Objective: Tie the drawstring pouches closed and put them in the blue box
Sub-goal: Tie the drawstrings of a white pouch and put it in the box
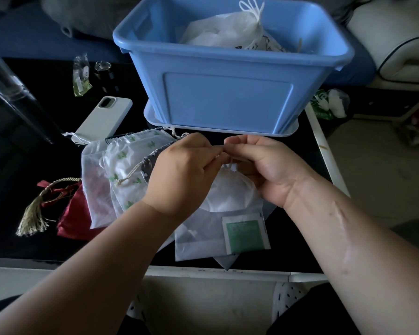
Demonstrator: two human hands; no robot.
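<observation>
Both bare forearms come in from the bottom edge, wrists angled inward. Back of left hand [186, 175] faces up, right hand [261, 165] shows its palm side. Fingertips meet mid-frame, each pinching the white cord [229, 163].

White phone [104, 118] lies face down on the black surface [29, 160], camera end pointing away, angled across the left side. Beyond it, a small clear packet [80, 76] with green at its bottom, and just beside that a dark can [103, 68] with a silvery top. Far left, a clear cylinder [7, 85] leans across the corner. Over on the right, off the surface's white edge [324, 146], a green-and-white bag [321, 105] sits with a white wad [338, 102] against it. Pale floor [373, 177] spreads out past that. Top right, a black cable [387, 59] loops over something white.
</observation>
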